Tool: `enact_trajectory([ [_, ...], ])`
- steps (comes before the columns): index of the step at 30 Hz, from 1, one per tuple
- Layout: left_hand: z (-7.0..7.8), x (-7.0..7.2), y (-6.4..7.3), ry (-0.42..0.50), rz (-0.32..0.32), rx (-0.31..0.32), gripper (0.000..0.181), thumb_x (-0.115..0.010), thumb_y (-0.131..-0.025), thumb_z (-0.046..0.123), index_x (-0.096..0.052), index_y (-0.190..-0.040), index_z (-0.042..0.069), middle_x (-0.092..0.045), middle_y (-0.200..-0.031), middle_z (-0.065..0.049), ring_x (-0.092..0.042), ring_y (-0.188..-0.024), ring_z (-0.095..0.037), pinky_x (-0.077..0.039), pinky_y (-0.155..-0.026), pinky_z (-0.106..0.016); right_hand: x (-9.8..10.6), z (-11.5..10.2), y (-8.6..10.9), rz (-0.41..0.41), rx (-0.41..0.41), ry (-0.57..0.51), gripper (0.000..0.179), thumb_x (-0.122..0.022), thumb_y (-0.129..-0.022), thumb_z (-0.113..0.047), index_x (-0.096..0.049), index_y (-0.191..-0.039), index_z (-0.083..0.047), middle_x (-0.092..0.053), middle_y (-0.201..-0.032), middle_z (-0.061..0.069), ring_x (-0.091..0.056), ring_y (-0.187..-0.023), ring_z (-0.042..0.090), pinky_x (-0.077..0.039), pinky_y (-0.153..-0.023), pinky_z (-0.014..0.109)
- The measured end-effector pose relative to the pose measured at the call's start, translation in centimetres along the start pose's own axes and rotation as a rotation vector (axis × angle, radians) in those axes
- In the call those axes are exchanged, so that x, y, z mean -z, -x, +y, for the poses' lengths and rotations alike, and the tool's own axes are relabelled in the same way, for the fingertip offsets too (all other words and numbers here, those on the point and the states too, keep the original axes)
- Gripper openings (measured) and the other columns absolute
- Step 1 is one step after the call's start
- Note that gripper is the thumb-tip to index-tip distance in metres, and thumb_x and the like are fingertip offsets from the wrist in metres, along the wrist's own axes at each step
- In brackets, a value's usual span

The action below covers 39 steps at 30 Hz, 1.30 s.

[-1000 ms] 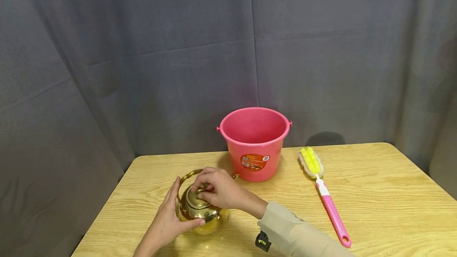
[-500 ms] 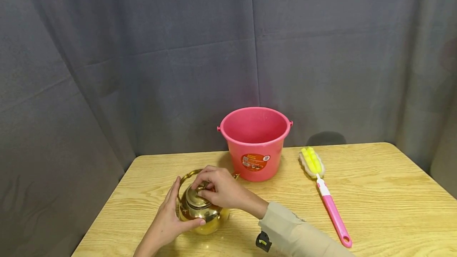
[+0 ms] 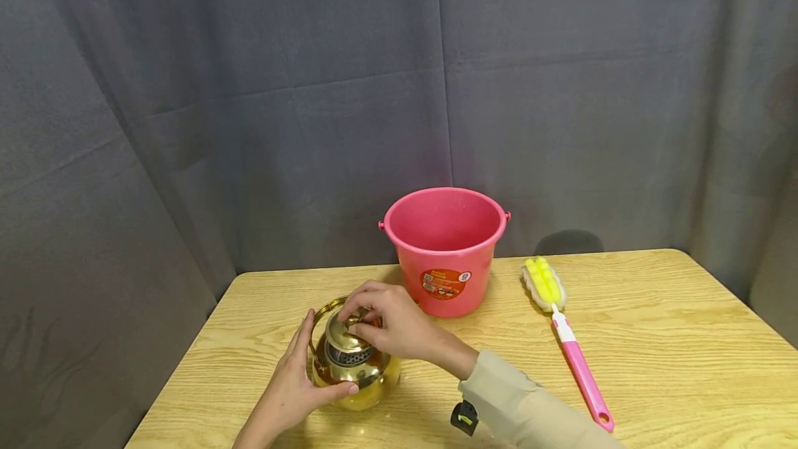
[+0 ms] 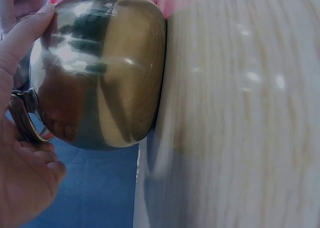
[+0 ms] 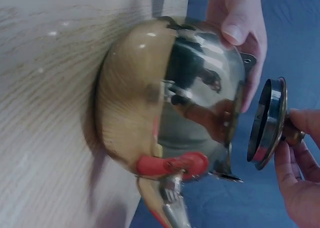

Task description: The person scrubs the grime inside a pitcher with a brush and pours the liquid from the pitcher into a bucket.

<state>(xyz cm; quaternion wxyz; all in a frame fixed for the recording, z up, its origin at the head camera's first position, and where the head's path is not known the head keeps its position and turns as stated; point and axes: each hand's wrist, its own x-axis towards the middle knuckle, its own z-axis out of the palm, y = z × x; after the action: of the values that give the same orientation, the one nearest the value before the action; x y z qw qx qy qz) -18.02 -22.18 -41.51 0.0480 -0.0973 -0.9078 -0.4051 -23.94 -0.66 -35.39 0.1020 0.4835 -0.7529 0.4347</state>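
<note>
A shiny brass kettle (image 3: 368, 393) stands on the wooden table, its arched handle (image 3: 322, 312) raised. My left hand (image 3: 289, 383) holds the kettle from the left, the thumb on the rounded body and the fingers by the handle. Above the opening, my right hand (image 3: 402, 321) pinches the knob of the brass lid (image 5: 274, 123) between thumb and fingers. In the right wrist view a gap separates the lid from the kettle's mouth, and the spout (image 5: 172, 198) points downward in the picture. A dark, dotted surface shows under the lid in the head view; the kettle's inside is mostly hidden.
A pink bucket (image 3: 445, 262) with an orange label stands just behind the kettle. To the right lies a cleaning brush (image 3: 582, 380) with a yellow and white sponge head and a pink handle. Grey curtains (image 3: 324, 123) hang behind the table (image 3: 673, 338).
My right hand has lifted the lid off the kettle, moving slightly up and to the right. The left hand, bucket and brush have stayed put.
</note>
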Motion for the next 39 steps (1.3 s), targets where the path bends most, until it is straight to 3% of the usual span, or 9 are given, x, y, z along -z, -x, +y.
enact_trajectory([
  [19,-0.2,-0.2,0.0,-0.020,0.031,-0.028,0.127,-0.085,-0.067,0.052,-0.005,-0.157,0.012,-0.013,-0.158,-0.019,-0.018,-0.140,-0.043,-0.024,-0.106,-0.062,4.0,-1.7,1.2,0.105,0.002,-0.013,0.020,-0.071,-0.082,0.006,-0.073,-0.098,-0.006,-0.065,-0.106,0.000,-0.061,-0.100,0.013,-0.054,-0.079,0.023],
  [39,-0.2,-0.4,0.1,-0.026,0.046,-0.037,0.130,-0.086,-0.064,0.054,-0.004,-0.157,0.014,-0.012,-0.159,-0.018,-0.018,-0.140,-0.044,-0.023,-0.105,-0.064,6.3,-0.4,4.9,0.227,-0.156,0.062,0.022,-0.073,-0.079,0.008,-0.073,-0.095,-0.007,-0.064,-0.100,0.000,-0.062,-0.089,0.016,-0.056,-0.074,0.026],
])
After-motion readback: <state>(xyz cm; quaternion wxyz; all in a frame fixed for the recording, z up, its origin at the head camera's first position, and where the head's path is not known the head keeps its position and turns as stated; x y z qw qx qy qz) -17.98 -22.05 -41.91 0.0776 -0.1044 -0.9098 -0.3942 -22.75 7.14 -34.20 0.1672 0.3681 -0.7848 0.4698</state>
